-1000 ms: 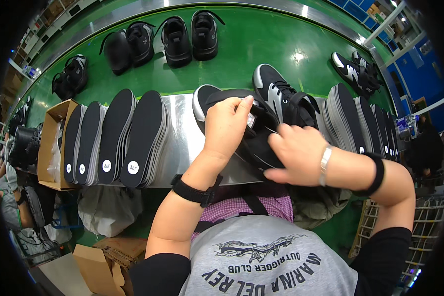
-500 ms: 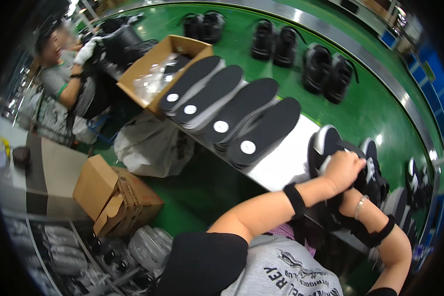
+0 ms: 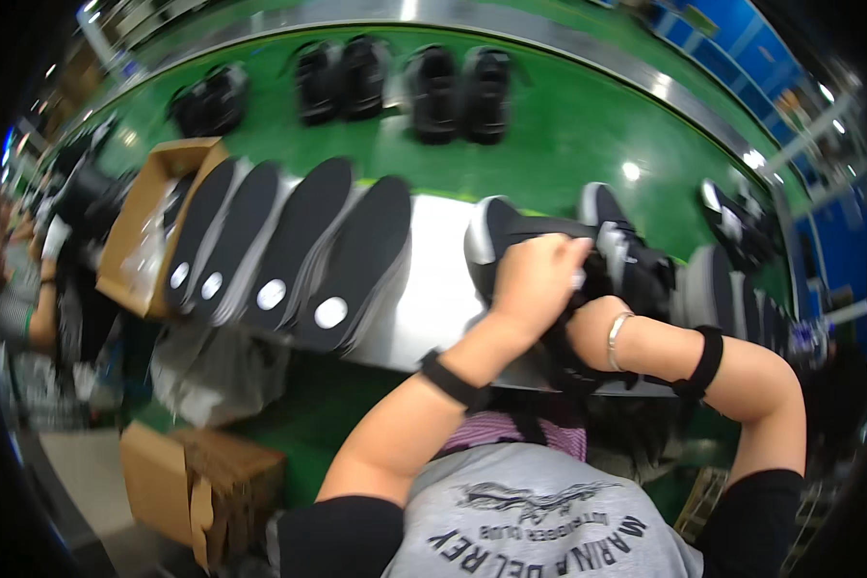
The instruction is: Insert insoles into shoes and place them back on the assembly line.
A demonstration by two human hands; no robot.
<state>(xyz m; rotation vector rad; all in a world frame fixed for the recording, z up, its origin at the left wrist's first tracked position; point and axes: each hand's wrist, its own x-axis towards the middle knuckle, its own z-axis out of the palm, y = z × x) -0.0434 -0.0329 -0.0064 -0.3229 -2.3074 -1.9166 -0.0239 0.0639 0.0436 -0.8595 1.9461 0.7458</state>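
Observation:
A black shoe with a white toe (image 3: 488, 231) lies on the white bench top in front of me. My left hand (image 3: 539, 281) is closed over its upper, gripping it near a dark flap (image 3: 554, 228). My right hand (image 3: 597, 332) is curled at the shoe's opening, at the end nearer to me; its fingertips are hidden in the dark material. Another black shoe (image 3: 621, 241) with a white toe and light laces stands just right of my hands. Left of them, stacks of black insoles (image 3: 361, 260) with round white labels lie in a row along the bench.
An open cardboard box (image 3: 137, 226) with clear plastic inside stands at the bench's left end. Pairs of black shoes (image 3: 458, 91) sit on the green surface beyond. More insoles (image 3: 708, 284) stand at right. Below are a white bag (image 3: 222, 371) and another carton (image 3: 207, 482). A co-worker is at far left.
The view has swung to the right, so the bench and insoles appear farther left. Both my hands stay at the same shoe, with little change in their grip.

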